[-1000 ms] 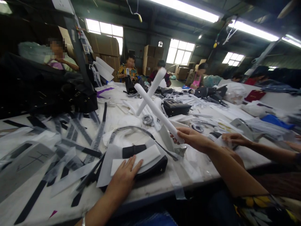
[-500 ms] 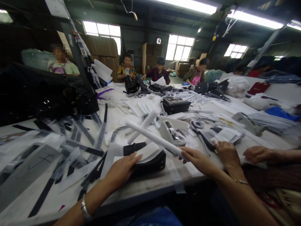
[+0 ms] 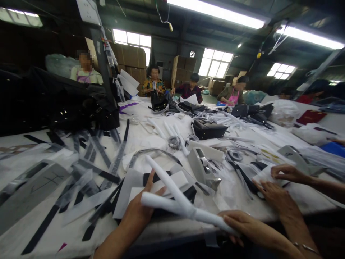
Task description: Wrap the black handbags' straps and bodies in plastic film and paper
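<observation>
My right hand [image 3: 244,227] grips the near end of two white foam tubes [image 3: 172,201] that fan out to the left, low over the table's front edge. My left hand [image 3: 140,208] lies with its fingers stretched out on white paper [image 3: 140,190] covering a small black bag [image 3: 188,192] near the front of the table. The tubes pass just above that hand. A co-worker's two hands [image 3: 280,187] press on white paper to my right.
Black straps and clear sleeves [image 3: 88,169] litter the table's left side. A grey tape dispenser [image 3: 203,169] stands behind the bag, a black handbag [image 3: 208,129] farther back, a heap of black bags [image 3: 75,108] at far left. Several people sit along the far edge.
My right hand has swung the foam tubes down from high over the table and drawn them back toward me. My left hand has stayed on the paper-covered bag.
</observation>
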A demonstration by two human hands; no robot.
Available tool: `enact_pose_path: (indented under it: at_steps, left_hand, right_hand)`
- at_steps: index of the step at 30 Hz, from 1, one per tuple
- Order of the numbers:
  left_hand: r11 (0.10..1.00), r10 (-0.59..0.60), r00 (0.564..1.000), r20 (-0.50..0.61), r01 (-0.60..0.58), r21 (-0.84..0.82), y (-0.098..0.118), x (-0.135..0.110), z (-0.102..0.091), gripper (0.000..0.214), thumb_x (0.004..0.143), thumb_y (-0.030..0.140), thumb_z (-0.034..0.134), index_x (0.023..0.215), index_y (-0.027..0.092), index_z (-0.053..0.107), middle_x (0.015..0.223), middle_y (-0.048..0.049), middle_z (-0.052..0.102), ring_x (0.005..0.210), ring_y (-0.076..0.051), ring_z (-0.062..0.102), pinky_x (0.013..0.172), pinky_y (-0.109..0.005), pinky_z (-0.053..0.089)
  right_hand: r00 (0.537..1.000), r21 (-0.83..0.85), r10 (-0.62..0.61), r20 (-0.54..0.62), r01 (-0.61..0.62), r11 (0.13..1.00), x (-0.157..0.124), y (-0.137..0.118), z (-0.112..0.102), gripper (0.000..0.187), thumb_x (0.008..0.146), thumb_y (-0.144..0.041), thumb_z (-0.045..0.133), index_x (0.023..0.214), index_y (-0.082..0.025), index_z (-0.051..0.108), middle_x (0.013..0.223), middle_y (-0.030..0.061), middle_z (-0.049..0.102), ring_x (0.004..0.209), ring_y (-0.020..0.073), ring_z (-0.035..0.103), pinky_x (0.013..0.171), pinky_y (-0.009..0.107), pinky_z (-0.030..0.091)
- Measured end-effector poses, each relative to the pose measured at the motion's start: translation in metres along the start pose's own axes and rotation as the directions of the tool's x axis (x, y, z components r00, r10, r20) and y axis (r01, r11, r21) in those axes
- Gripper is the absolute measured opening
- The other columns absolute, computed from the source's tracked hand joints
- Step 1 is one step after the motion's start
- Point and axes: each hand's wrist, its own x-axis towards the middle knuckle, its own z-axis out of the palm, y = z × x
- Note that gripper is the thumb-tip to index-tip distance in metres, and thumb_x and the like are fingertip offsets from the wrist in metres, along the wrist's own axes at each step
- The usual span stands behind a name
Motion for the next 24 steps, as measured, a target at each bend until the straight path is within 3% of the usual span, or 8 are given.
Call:
enact_pose_path:
  at_steps: [8, 10, 12, 15, 18, 19, 20, 24]
  left_hand:
    - [0.967, 0.234, 0.972, -0.007, -0.232, 0.105, -0.007, 0.003, 0.002, 0.063, 0.086, -0.001, 0.048, 0.141, 0.029, 0.053, 0.161, -0.0057, 0.032, 0.133, -0.026, 0.053, 0.106, -0.038, 0.049]
    - [0.961, 0.238, 0.971, -0.003, -0.235, 0.144, -0.008, 0.005, 0.004, 0.062, 0.085, -0.001, 0.049, 0.139, 0.026, 0.056, 0.156, -0.0095, 0.040, 0.129, -0.028, 0.056, 0.102, -0.040, 0.052]
    - [0.955, 0.249, 0.968, -0.014, -0.243, 0.171, -0.009, 0.005, 0.005, 0.064, 0.083, -0.003, 0.047, 0.139, 0.026, 0.056, 0.151, -0.0109, 0.048, 0.128, -0.028, 0.057, 0.101, -0.043, 0.053]
    - [0.949, 0.253, 0.967, -0.025, -0.243, 0.200, -0.008, 0.003, 0.007, 0.069, 0.081, -0.006, 0.045, 0.141, 0.026, 0.054, 0.147, -0.0101, 0.053, 0.129, -0.026, 0.057, 0.103, -0.044, 0.052]
    - [0.946, 0.252, 0.967, -0.038, -0.238, 0.218, -0.007, 0.002, 0.009, 0.065, 0.083, -0.004, 0.046, 0.140, 0.026, 0.055, 0.147, -0.0108, 0.053, 0.128, -0.026, 0.057, 0.102, -0.045, 0.052]
    - [0.946, 0.253, 0.967, -0.042, -0.237, 0.223, -0.007, 0.002, 0.009, 0.065, 0.083, -0.004, 0.046, 0.140, 0.027, 0.055, 0.147, -0.0108, 0.053, 0.128, -0.026, 0.057, 0.102, -0.045, 0.053]
    - [0.944, 0.255, 0.966, -0.044, -0.239, 0.227, -0.007, 0.002, 0.009, 0.065, 0.083, -0.004, 0.046, 0.140, 0.027, 0.055, 0.147, -0.0107, 0.053, 0.128, -0.027, 0.057, 0.102, -0.045, 0.053]
    - [0.940, 0.263, 0.964, -0.042, -0.246, 0.234, -0.008, 0.002, 0.011, 0.067, 0.082, -0.006, 0.046, 0.141, 0.026, 0.054, 0.147, -0.0113, 0.053, 0.129, -0.027, 0.057, 0.102, -0.046, 0.053]
  right_hand:
    - [0.981, 0.015, 0.060, 0.182, -0.064, 0.998, -0.024, 0.008, 0.004, 0.061, 0.087, -0.071, 0.051, 0.100, -0.014, 0.068, 0.070, 0.0026, 0.063, 0.048, 0.0091, 0.052, 0.045, 0.019, 0.041]
    - [0.993, 0.059, -0.044, 0.110, 0.038, 0.998, -0.019, -0.014, 0.001, 0.063, 0.088, -0.072, 0.050, 0.100, -0.012, 0.068, 0.066, 0.0023, 0.061, 0.047, 0.0105, 0.052, 0.046, 0.021, 0.042]
    - [0.976, 0.000, -0.185, -0.115, 0.186, 0.982, -0.003, -0.046, -0.003, 0.062, 0.091, -0.069, 0.046, 0.096, -0.011, 0.067, 0.065, 0.0028, 0.060, 0.051, 0.0118, 0.053, 0.050, 0.022, 0.044]
    - [0.808, -0.308, -0.388, -0.444, 0.269, 0.913, 0.036, -0.103, -0.008, 0.059, 0.097, -0.062, 0.036, 0.100, -0.013, 0.069, 0.074, 0.0060, 0.064, 0.063, 0.0176, 0.060, 0.064, 0.031, 0.051]
    - [0.447, -0.704, -0.665, -0.598, 0.105, 0.703, 0.073, -0.148, -0.003, 0.050, 0.096, -0.054, 0.046, 0.122, -0.017, 0.065, 0.112, 0.0145, 0.067, 0.106, 0.0293, 0.061, 0.095, 0.045, 0.047]
    - [0.397, -0.786, -0.726, -0.561, 0.021, 0.618, 0.081, -0.156, 0.004, 0.049, 0.096, -0.052, 0.049, 0.127, -0.017, 0.063, 0.122, 0.0160, 0.064, 0.116, 0.0313, 0.057, 0.101, 0.046, 0.043]
    - [0.415, -0.834, -0.749, -0.517, -0.047, 0.550, 0.087, -0.160, 0.012, 0.048, 0.096, -0.051, 0.050, 0.127, -0.018, 0.064, 0.126, 0.0161, 0.063, 0.121, 0.0318, 0.054, 0.103, 0.046, 0.042]
    - [0.781, -0.886, -0.506, -0.365, -0.124, 0.448, 0.098, -0.149, 0.052, 0.039, 0.096, -0.051, 0.051, 0.100, -0.020, 0.075, 0.098, 0.0116, 0.073, 0.100, 0.0274, 0.064, 0.085, 0.036, 0.050]
